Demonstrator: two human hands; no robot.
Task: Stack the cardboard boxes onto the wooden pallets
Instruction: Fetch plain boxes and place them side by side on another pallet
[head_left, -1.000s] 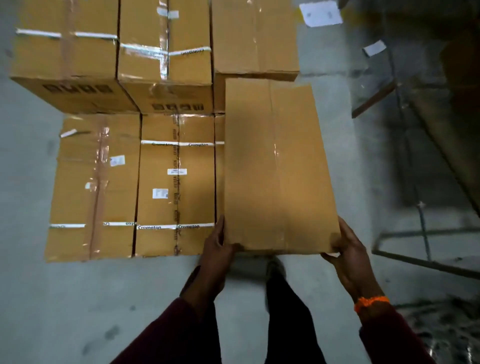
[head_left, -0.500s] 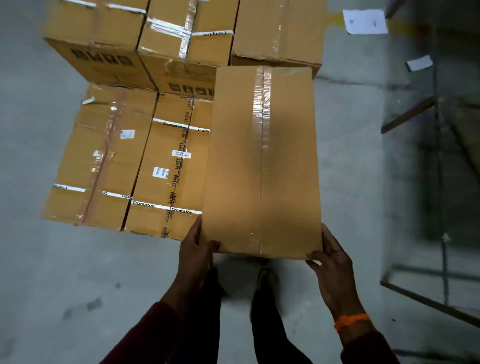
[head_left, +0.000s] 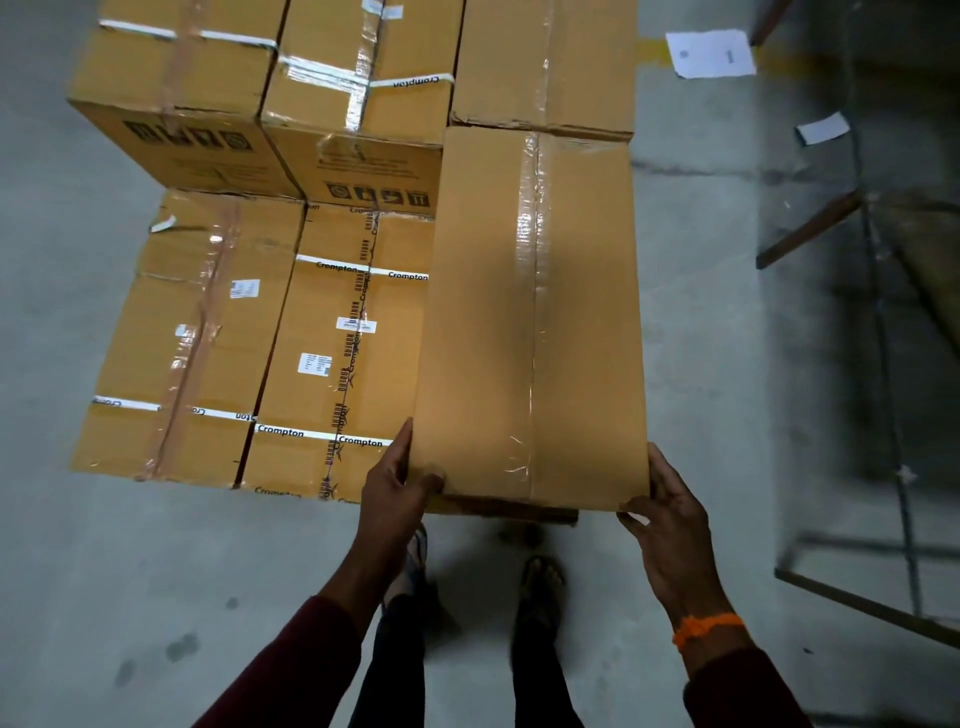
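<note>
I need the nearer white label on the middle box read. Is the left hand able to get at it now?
Probably not yet: the left hand grips the plain box at its near corner, sharing the load with the right hand. The label itself lies uncovered.

Both arms reach forward in dark red sleeves (head_left: 291, 665). The left hand (head_left: 396, 501) grips the near left corner of the cardboard box (head_left: 483, 338), with the thumb on its top face. The right hand (head_left: 670, 530) grips the near right corner, fingers along the side. An orange band (head_left: 706, 626) circles the right wrist.
</note>
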